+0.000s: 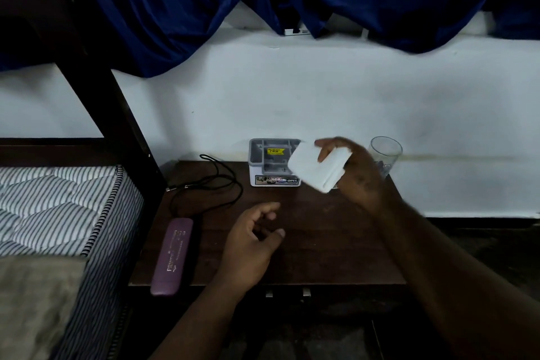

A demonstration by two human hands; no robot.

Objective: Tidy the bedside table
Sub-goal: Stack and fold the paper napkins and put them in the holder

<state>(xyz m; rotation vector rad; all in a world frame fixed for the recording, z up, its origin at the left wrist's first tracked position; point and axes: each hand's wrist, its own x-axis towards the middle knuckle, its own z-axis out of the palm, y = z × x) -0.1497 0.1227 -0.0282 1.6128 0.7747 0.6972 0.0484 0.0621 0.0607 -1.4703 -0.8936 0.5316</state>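
The dark wooden bedside table (315,242) fills the middle of the head view. My right hand (359,175) pinches a folded white cloth (315,166) above the table's back edge, in front of a grey plastic holder (271,161). My left hand (251,245) hovers over the table's front middle with loosely curled fingers and holds nothing. A purple case (172,257) lies at the table's front left. A black cord (210,184) loops across the back left. A clear glass (385,155) stands at the back right, partly behind my right hand.
A striped mattress (58,207) in a dark wooden bed frame (117,114) borders the table on the left. A white wall (321,96) rises behind the table, with blue curtains (175,9) hanging above. Two drawer handles (287,292) show under the front edge.
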